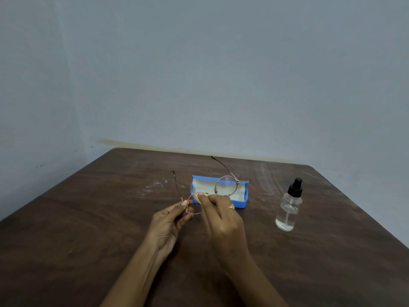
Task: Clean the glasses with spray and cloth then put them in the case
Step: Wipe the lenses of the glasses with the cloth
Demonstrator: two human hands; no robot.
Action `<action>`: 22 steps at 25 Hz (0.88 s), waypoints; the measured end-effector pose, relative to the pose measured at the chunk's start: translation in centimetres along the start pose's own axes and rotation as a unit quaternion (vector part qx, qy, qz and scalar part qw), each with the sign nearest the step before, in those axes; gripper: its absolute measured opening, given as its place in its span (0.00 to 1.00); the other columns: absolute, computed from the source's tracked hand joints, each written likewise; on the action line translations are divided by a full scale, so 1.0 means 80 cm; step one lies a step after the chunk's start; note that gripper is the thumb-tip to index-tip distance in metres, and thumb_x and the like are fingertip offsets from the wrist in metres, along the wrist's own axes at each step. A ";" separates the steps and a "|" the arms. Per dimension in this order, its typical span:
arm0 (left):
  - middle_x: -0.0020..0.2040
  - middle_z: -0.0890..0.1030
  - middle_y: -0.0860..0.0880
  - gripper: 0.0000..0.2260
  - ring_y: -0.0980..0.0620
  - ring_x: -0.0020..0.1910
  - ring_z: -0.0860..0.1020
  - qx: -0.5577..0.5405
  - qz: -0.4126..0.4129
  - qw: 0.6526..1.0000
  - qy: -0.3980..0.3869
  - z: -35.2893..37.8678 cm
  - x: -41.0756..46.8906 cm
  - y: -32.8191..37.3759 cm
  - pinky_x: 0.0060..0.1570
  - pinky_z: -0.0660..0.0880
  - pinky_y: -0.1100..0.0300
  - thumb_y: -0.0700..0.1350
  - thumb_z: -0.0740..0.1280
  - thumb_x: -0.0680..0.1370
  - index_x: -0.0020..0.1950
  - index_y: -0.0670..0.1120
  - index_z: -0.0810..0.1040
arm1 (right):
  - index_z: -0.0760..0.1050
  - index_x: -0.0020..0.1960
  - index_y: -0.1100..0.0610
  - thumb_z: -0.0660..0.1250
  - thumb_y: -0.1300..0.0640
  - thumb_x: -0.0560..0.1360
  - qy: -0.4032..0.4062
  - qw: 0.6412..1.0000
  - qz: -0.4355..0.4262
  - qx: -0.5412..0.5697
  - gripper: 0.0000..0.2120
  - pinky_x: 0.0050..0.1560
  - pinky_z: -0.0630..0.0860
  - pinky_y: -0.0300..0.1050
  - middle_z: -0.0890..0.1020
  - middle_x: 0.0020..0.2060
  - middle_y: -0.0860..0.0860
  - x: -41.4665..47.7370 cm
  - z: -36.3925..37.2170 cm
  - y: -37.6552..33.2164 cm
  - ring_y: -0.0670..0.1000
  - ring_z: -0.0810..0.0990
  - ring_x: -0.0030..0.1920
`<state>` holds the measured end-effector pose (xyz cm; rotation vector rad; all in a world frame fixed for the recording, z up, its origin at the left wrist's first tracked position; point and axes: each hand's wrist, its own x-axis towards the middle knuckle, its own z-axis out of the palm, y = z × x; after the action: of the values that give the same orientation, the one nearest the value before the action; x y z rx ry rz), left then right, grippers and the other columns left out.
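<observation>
Thin pink-rimmed glasses [226, 186] are held above the brown table, temples unfolded and pointing away from me. My left hand [170, 220] pinches the left rim at its hinge. My right hand [218, 214] presses a small yellow cloth [197, 198] against the left lens. The right lens hangs free in front of the open blue case [240, 203], which lies on the table just behind my hands, its pale lining showing. A clear spray bottle [288, 211] with a black pump top stands upright to the right.
The brown wooden table [88, 218] has a far edge near a pale grey wall and a right edge that slants close to the bottle. Faint white smears mark the tabletop left of the case.
</observation>
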<state>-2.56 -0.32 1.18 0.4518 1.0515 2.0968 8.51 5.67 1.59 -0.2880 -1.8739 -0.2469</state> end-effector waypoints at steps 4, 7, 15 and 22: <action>0.25 0.82 0.48 0.19 0.58 0.25 0.79 -0.009 -0.006 1.000 -0.003 -0.002 0.003 0.001 0.27 0.76 0.71 0.32 0.60 0.75 0.28 0.40 0.83 | 0.79 0.53 0.65 0.67 0.66 0.72 -0.032 0.999 -0.039 0.014 0.09 0.35 0.78 0.45 0.82 0.40 0.57 -0.002 0.010 -0.002 0.55 0.80 0.37; 0.26 0.82 0.48 0.19 0.58 0.25 0.79 -0.015 -0.010 1.000 0.005 -0.002 0.004 0.001 0.26 0.76 0.71 0.31 0.59 0.75 0.28 0.40 0.82 | 0.78 0.54 0.64 0.65 0.65 0.74 -0.073 0.995 -0.068 0.011 0.10 0.36 0.77 0.44 0.83 0.42 0.56 -0.008 0.007 0.003 0.54 0.79 0.38; 0.25 0.81 0.49 0.07 0.59 0.24 0.78 0.038 0.000 0.999 -0.001 0.001 0.001 -0.002 0.27 0.76 0.71 0.33 0.62 0.75 0.41 0.36 0.79 | 0.80 0.50 0.65 0.64 0.66 0.73 -0.044 0.999 -0.024 -0.005 0.09 0.38 0.77 0.45 0.82 0.40 0.57 -0.001 -0.005 0.015 0.56 0.80 0.38; 0.29 0.84 0.48 0.11 0.59 0.28 0.80 0.015 -0.017 1.000 -0.005 -0.002 0.004 -0.001 0.29 0.77 0.71 0.31 0.60 0.75 0.39 0.37 0.81 | 0.78 0.52 0.64 0.65 0.66 0.74 -0.073 0.994 -0.077 0.023 0.08 0.37 0.78 0.46 0.83 0.43 0.56 -0.005 0.004 0.002 0.55 0.80 0.40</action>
<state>-2.80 -0.11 1.02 0.4555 1.0781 2.0506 8.41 5.90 1.15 -0.1325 -2.0459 -0.2925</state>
